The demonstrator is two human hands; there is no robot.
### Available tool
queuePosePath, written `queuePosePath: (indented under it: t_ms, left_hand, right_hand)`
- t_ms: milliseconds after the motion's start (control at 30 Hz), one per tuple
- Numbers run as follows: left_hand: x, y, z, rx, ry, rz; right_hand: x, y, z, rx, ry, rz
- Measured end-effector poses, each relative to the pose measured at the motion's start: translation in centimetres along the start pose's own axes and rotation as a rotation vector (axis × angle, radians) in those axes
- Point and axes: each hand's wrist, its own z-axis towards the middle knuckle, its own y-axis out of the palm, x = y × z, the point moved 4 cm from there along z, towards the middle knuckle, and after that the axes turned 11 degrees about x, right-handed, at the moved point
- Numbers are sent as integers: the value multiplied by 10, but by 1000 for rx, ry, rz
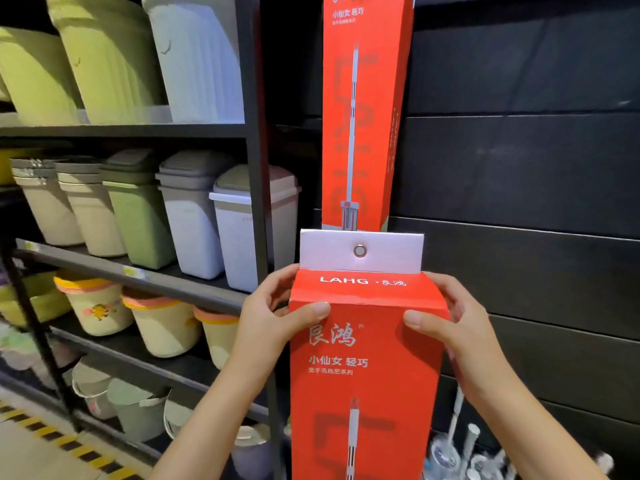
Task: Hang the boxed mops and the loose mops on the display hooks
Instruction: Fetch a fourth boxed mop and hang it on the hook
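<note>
- I grip the red boxed mop (363,368) upright, left hand (273,313) and right hand (450,327) clamped on its top shoulders.
- Its hang tab eyelet (360,251) sits above my hands, below the hung box (363,116); no hook visible.

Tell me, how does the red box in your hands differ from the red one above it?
The held box is gripped by the left hand and right hand; the upper box is untouched. The held box's white eyelet tab shows; the upper box's top is out of frame. Both share the same mop print.
</note>
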Motion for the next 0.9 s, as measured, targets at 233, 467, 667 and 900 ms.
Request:
queuePosePath:
  t_ms: [233, 467, 667, 900]
  left_hand:
    - [-13, 20, 81, -57, 9, -21]
    - [-14, 36, 153, -63, 66, -60]
    - [2, 46, 212, -63, 165, -131]
    - [43, 47, 271, -100, 282, -233]
  right_hand:
    - [14, 15, 74, 39, -25, 9]
    - [13, 31, 138, 60, -61, 8]
    - [-10, 46, 187, 79, -161, 8]
    - [-63, 73, 230, 118, -371, -26]
